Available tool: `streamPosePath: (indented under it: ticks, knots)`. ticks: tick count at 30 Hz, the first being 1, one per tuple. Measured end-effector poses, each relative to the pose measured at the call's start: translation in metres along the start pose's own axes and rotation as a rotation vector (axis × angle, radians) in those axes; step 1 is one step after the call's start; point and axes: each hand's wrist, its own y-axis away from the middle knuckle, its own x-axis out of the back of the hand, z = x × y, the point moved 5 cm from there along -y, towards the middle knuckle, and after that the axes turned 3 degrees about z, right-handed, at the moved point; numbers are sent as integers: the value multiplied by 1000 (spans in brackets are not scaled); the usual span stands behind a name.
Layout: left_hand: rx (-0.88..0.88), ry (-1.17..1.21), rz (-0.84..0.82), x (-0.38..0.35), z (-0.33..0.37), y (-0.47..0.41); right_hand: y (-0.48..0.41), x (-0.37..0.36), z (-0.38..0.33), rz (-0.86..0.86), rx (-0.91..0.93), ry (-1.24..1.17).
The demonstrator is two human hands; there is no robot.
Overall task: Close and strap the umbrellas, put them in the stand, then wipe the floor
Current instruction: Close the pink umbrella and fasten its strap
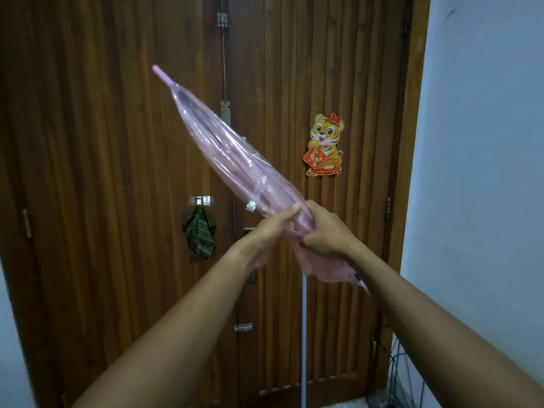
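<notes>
A closed, translucent pink umbrella [223, 154] points up and to the left in front of the wooden door, its pink tip [161, 74] uppermost. My left hand [269, 229] grips the lower canopy from the left, fingers stretched along the folds. My right hand [325, 231] is clenched around the same bunched plastic from the right. A strap with a white snap button [251, 205] hangs loose just above my hands. The canopy's lower hem flares out below my right wrist. The umbrella's handle is hidden behind my arms.
A double wooden door [117, 172] fills the view, with a tiger sticker [325, 145] and a green striped cloth [200, 234] hanging on a hook. A thin white pole [304, 343] stands by the door. A dark wire stand [403, 378] sits at the lower right by the white wall.
</notes>
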Motion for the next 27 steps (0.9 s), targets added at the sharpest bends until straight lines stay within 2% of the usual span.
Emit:
streamPosePath:
  ticks: [3,4,5,9,10,12,15,18,22,25,27]
  knots:
    - [89,-426,-119,0,-11,16,-8,14,7,41,-34,224]
    - [85,-535,-143,2,-15,20,-11,17,9,16,-28,316]
    - [7,-629,-128,6,-17,19,-13,20,10,-20,-10,407]
    - [-357,-1119,245,31,-4,20,-18,27,9,-148,100,709]
    - [-375,-1255,275,36,-6,20,-19,29,5,-174,128,772]
    - [-259,-1367,199,44,-24,16,-22,30,-4,-212,197,856]
    - [-103,-1128,80,45,-59,14,-22,29,-16,-217,263,892]
    - [-115,-872,133,39,-80,13,-18,27,-21,-162,293,1003]
    - [-57,-710,220,37,-86,15,-9,37,-17,122,290,1016]
    - [-10,-607,251,37,-86,14,11,37,-14,418,356,813]
    - [-3,-540,271,36,-84,12,29,27,-14,598,451,572]
